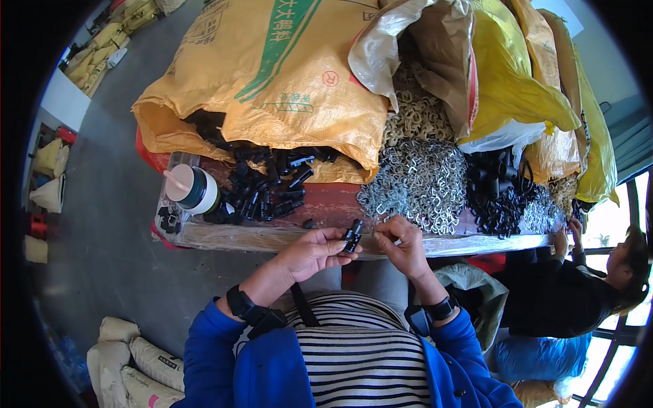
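Note:
My left hand (311,254) grips a small black plastic fitting (352,238) between thumb and fingers, just over the table's near edge. To its right, my right hand (406,248) is closed in a pinch, a little apart from the fitting. Whatever its fingertips hold, if anything, is too small to make out. Beyond my left hand lies a heap of similar black plastic parts (262,194), spilling from an orange woven sack (313,122). Past my right hand spreads a pile of small silvery metal clips (422,183).
A jar with a pink-white lid (194,189) stands at the table's left corner. Brass-coloured clips (418,112) and small black pieces (500,211) lie in further piles. Yellow sacks (520,68) rise behind. At right, another person (564,292) works; white sacks (136,360) lie lower left.

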Available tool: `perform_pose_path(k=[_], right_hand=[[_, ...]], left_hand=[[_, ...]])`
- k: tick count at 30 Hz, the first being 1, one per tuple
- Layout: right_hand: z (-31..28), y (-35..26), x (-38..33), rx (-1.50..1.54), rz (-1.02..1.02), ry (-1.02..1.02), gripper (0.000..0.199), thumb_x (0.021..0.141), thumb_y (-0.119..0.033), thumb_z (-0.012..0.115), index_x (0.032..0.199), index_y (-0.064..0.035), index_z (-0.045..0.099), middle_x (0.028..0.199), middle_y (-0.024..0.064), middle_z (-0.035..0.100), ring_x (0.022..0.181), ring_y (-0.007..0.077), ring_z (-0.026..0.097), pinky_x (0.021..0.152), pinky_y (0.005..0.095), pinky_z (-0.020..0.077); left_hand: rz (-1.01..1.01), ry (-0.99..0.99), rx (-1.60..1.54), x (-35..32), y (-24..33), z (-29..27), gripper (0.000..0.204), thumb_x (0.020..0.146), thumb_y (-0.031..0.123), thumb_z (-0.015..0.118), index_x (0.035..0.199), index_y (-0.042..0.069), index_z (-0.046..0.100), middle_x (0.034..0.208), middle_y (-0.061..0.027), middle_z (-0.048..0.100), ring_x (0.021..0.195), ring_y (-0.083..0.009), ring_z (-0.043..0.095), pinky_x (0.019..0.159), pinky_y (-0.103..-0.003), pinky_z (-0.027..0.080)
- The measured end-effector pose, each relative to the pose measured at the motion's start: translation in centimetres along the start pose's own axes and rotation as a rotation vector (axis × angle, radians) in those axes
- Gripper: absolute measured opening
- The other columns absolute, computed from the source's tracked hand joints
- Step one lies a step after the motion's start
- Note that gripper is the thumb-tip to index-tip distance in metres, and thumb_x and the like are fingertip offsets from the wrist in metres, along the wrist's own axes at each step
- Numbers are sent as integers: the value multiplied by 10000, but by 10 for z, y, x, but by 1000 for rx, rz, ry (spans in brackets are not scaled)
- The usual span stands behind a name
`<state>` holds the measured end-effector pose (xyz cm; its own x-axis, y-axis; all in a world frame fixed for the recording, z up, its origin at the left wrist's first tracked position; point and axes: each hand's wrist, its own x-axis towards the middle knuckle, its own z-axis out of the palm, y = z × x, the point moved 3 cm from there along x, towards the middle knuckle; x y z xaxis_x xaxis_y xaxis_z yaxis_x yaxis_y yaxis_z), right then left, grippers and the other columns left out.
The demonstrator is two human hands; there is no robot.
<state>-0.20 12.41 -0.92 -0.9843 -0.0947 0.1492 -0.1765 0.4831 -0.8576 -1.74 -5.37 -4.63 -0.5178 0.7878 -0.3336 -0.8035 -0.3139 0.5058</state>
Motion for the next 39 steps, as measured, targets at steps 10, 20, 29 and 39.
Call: perform_pose_path(k=[10,20,29,39], right_hand=[[61,-13,37,-308,-336,-249,196,669,-86,587,853,-31,544,768,115,492,658,278,517,568,332,431],[90,-18,66,-367,-446,-381,226,675,-126,558,898,-119,520,841,92,466,699,281,527,599,362,450],[95,-6,67,-340,-427,-499,171,677,-143,562,835,-103,512,840,83,473,742,282,520,605,370,443],[96,-8,70,-280,-323,-418,171,682,-189,566,791,-79,495,821,90,492,762,273,519,597,379,431]], left_hand=[[279,192,-106,-63,37,-51,231,816,84,435,1032,5,462,999,-187,517,857,-222,554,752,-299,472],[347,221,-159,-72,37,-58,202,816,84,437,997,9,484,977,-188,528,837,-220,560,731,-297,482],[333,254,-132,-73,35,-51,179,816,91,448,974,17,490,949,-146,552,808,-182,568,708,-256,480],[342,283,-142,-74,36,-53,175,813,93,457,963,14,496,931,-139,559,791,-174,570,703,-250,479]])
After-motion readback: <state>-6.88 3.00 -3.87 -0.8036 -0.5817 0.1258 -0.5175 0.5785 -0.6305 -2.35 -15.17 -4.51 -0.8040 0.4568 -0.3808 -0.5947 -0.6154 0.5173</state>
